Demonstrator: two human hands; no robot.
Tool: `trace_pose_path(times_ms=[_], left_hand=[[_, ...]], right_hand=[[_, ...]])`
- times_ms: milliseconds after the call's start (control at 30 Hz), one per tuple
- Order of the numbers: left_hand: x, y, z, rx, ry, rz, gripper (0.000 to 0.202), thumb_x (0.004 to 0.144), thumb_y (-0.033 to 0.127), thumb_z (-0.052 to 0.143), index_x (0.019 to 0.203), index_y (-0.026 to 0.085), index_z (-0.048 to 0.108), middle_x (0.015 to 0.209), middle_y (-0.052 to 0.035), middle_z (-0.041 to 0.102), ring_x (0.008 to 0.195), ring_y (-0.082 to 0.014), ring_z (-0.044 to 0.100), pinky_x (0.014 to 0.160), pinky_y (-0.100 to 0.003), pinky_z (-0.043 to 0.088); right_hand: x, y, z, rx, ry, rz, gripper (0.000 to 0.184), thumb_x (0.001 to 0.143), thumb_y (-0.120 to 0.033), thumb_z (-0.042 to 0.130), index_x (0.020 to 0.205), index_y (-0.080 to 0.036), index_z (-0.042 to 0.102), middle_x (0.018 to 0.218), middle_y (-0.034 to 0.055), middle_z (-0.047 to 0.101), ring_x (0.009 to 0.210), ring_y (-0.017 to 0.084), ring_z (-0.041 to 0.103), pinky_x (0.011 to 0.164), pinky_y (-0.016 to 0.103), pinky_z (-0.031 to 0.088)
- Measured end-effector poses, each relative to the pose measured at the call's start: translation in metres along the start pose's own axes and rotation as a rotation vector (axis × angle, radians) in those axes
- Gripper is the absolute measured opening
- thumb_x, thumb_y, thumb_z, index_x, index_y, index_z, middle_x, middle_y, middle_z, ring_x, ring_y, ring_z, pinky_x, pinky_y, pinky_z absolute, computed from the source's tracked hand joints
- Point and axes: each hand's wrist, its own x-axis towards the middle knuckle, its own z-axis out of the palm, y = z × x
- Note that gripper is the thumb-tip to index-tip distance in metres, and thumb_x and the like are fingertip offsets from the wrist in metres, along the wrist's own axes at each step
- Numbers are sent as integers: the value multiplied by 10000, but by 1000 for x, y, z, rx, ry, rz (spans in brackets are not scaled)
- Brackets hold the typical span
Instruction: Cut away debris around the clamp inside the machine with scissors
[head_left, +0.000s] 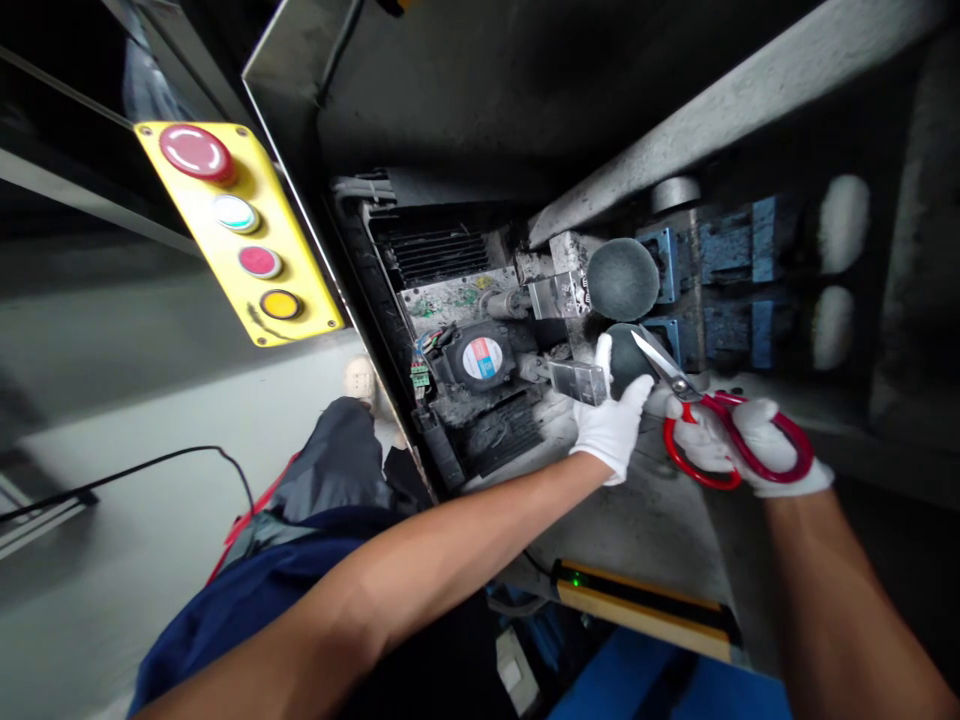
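My left hand (611, 435), in a white glove, has its thumb and a finger around the lower dark grey round pad (628, 362). Scissors (681, 386) with red handles are in my right hand (766, 452), also gloved in white, with fingers through the loops. Their blades stand slightly apart and point up and left, across the right side of the lower pad. I cannot tell whether they touch it. Just above is a second dark grey round pad (622, 279), mounted on the machine. A metal block (577, 381) sits beside my left fingertips.
A dusty motor (482, 362) with a round label lies left of the pads. The yellow button box (244, 235) hangs at upper left. A thick grey bar (720, 110) slants overhead. Below my hands runs a yellow-and-black sensor bar (645, 605) with a green light.
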Motion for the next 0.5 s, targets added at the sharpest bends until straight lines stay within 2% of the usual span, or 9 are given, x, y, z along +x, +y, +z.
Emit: trace_pose_path(times_ms=[100,167,233,400,500], left_hand=[[1,0,-1,40,-9,21,657,803,502,677,1404,381,439,1407,34,522,1408,-222,334,1227,-379,171],[1,2,-2,54,-6,33,667,798,471,693,1407,396,429,1426,51,505,1414,-209,327,1229,-366,152],[1,4,-3,46,1,26,665,796,473,695,1403,409,431,1411,56,520,1406,-197,339,1223,-348,162],[-3,8,-7,46,-12,43,641,813,463,676,1400,427,424,1377,60,551,1403,-183,340,1219,-343,157],[-5,13,-10,49,-30,44,611,834,442,653,1403,390,435,1384,25,549,1420,-199,311,1223,-360,139]], right_hand=[[2,1,2,-1,-49,-41,906,508,-876,630,1113,-208,535,710,13,526,506,120,401,431,259,331],[3,0,5,15,-67,-25,957,469,-904,615,1129,-217,527,776,45,570,585,164,477,501,294,390],[5,0,5,14,-64,-6,963,459,-911,610,1128,-223,527,804,53,588,616,174,495,534,304,408],[7,3,-4,-91,-26,-56,862,541,-874,612,1077,-201,553,692,20,560,511,139,422,454,284,361],[5,5,-9,-66,0,-39,827,549,-847,644,1054,-199,555,691,18,559,477,118,383,409,268,300]])
